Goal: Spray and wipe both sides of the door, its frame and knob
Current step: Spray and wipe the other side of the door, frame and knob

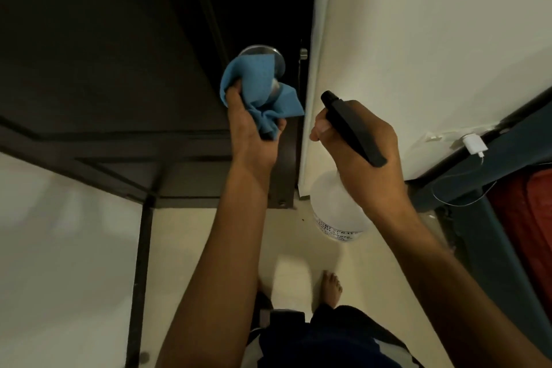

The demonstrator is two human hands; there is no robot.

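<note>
door (pixel 104 48), dark brown with a smooth matte face and raised rail mouldings, fills the upper left of the view and stands ajar, with black darkness in the gap beyond its edge. its round metal knob (pixel 270 58), shiny and silver, sits at the door's edge and is partly wrapped by a blue cloth (pixel 254 89), soft and crumpled, with loose folds hanging to the right. the left hand (pixel 254 131) grips the bunched lower part of the cloth, fingers and thumb curled round it, and holds it against the knob. a small metal latch plate (pixel 303 53) shows on the edge just right of the knob.

the right hand (pixel 358 152) holds a spray bottle (pixel 334 206) by its neck, fingers clenched round the black plastic trigger head (pixel 346 125), whose nozzle points up toward the door gap. the bottle body is translucent white plastic, rounded, with a printed label too blurred to read.

a cream painted wall (pixel 433 39), smooth, rises on the right. low on it a white charger (pixel 475 143) is plugged in with a thin white cable trailing down. a dark blue-grey frame (pixel 507 140) runs diagonally at the far right beside something red. the floor (pixel 59 233) is pale, glossy tile, with a bare foot (pixel 331 287) standing on it.
</note>
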